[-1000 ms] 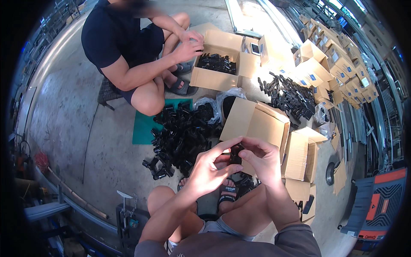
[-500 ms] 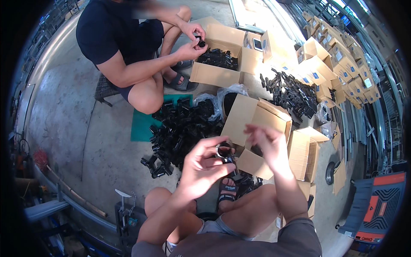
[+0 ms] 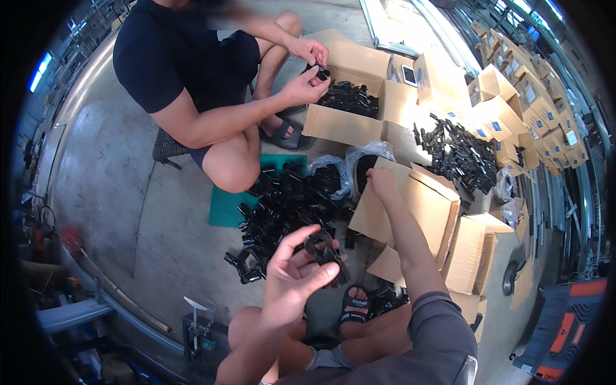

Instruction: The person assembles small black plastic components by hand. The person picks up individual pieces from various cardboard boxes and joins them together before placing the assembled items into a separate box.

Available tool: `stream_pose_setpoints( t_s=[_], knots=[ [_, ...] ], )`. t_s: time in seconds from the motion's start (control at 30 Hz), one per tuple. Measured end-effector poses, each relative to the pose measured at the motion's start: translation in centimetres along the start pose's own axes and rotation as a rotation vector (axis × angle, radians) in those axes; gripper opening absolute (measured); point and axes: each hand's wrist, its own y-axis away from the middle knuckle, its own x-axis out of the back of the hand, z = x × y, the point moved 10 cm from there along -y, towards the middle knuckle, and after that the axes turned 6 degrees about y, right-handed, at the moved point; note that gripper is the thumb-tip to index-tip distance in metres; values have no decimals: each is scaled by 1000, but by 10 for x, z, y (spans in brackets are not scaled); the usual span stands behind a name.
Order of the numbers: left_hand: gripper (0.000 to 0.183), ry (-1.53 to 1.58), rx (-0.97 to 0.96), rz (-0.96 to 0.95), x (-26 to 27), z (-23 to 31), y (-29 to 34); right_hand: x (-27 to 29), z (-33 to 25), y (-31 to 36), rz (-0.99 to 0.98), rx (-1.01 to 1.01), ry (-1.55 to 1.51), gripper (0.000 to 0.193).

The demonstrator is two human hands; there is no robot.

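**Left hand [image 3: 292, 276] alone holds a black part [image 3: 326, 252]**

The right hand [image 3: 383, 181] has left it, reaching forward; its curled fingers are near a crinkled clear plastic bag [image 3: 377, 150], grip unclear. Left thumb and fingers clamp the glossy, ring-shaped part. Just beyond them: jumbled black pieces [image 3: 282, 202].

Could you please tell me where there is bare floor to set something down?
Bare floor lies between the green mat and the long stick. Right of there it is crowded with black parts and cardboard boxes.
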Motion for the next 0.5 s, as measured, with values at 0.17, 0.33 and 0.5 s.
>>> stream_pose_setpoints(
  t_s=[0.17,0.33,0.5],
  knots=[
    [63,81,87,51,7,-12,-7,-55,-16,-25,-150,42,321,18],
    [67,-15,145,116,18,-22,-16,-74,-17,-31,-93,5,303,17],
    [66,40,150,100,16,-24,-22,-76,-13,-34,-109,15,359,16]
  ],
)
